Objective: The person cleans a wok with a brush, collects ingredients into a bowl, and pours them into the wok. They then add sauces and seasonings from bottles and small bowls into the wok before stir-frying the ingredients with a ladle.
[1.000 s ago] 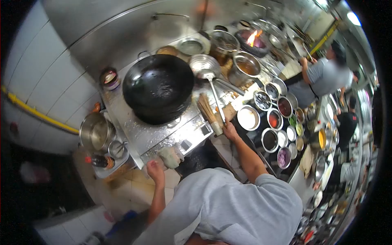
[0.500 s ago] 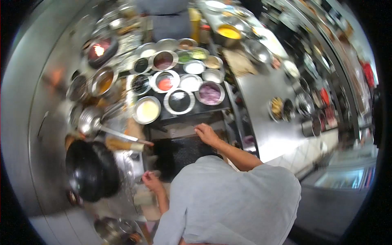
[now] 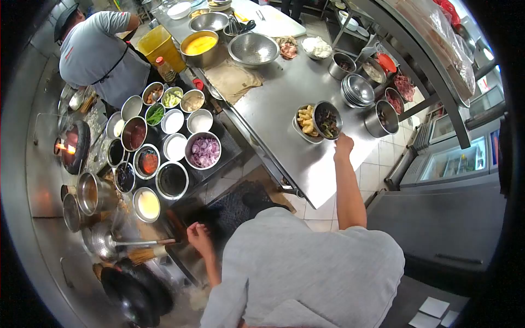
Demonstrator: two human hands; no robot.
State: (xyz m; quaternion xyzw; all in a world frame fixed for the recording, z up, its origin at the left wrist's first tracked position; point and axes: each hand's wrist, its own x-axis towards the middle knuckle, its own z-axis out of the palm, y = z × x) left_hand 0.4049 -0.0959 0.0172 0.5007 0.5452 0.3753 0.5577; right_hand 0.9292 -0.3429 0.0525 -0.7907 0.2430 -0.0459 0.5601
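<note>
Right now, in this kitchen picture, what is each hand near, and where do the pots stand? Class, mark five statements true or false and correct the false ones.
1. The right hand is at the rim of the bowl of dark food. True.
2. The left hand holds the onion bowl. False: the left hand is apart from that bowl.
3. A flame shows at the left side of the picture. True.
4. The pot with yellow contents stands over the flame. False: it stands on the metal counter.
5. A stack of metal bowls is on the metal counter. True.
</note>
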